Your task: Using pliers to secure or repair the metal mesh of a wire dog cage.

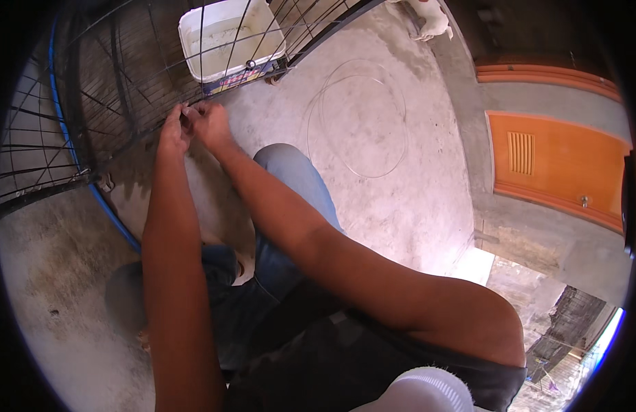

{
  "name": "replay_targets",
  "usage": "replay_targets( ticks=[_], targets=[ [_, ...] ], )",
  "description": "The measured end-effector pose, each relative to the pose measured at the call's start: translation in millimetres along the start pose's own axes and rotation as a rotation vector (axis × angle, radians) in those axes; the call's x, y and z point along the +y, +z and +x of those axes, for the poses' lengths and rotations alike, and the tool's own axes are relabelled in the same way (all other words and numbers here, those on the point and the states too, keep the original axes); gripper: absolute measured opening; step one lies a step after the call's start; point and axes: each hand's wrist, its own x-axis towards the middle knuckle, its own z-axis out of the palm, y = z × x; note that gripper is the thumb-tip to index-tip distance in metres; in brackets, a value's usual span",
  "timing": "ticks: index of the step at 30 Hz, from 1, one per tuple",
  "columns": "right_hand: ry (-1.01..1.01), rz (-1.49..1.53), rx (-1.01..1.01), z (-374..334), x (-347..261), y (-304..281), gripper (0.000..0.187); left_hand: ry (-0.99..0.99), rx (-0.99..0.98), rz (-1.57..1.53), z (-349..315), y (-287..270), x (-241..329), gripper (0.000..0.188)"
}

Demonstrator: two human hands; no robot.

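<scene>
Both of my hands meet at the lower edge of a black wire cage, in front of me and left of centre. The fingers of my left hand are bent and pressed together there. Close against them, my right hand is closed with its fingertips touching the left ones. Whatever lies between the fingertips is too small and hidden to make out. Just beyond my hands, a white square tub with a printed blue side stands behind the cage bars.
A loose loop of thin wire lies on the concrete floor to the right. Along the cage's left runs a blue hose. A white animal is at the far right, near an orange louvred door. My bent knee is beside my right forearm.
</scene>
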Motion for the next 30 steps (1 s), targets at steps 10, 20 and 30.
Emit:
replay_targets(
  ticks=[10,20,30],
  targets=[
    [-0.296,-0.301,0.133,-11.6,-5.7,17.5,0.024,-0.031,0.014,-0.021,-16.9,6.4,10.5,0.023],
    [-0.002,-0.21,0.292,-26.0,-42.3,58.2,0.024,-0.194,-0.247,-0.023,24.5,-49.7,21.2,0.03],
    [0.17,0.069,0.267,-20.2,1.0,29.3,0.027,-0.047,0.001,0.093,-27.9,19.9,8.2,0.036]
  ],
)
